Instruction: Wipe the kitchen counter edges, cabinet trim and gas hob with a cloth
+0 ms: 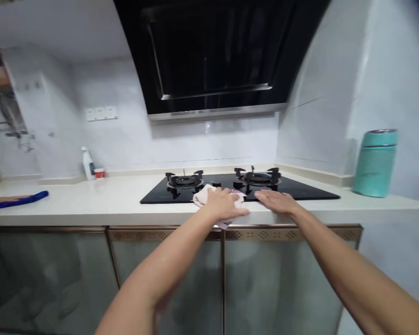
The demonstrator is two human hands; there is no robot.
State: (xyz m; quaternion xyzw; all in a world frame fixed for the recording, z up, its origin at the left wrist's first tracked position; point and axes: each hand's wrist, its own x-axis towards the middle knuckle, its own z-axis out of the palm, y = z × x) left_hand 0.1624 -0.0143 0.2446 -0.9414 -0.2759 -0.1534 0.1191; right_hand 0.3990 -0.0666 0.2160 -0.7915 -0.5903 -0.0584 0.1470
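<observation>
At mid-frame, the left hand (224, 204) presses on a crumpled pale pink cloth (200, 197) at the front edge of the flat black glass stove (310, 190); I can't tell if it grips. The right hand (277, 201) rests flat, holding nothing. Work seems under way; what's left doesn't show.

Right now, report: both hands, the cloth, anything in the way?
Left hand spread over pale cloth, at cooktop front edge. Right hand palm down, apart from cloth. Left burner and right burner stand just beyond.

range hood (212, 56) | spray bottle (88, 164) beside red cup (99, 174) | turquoise canister (375, 168)
</observation>
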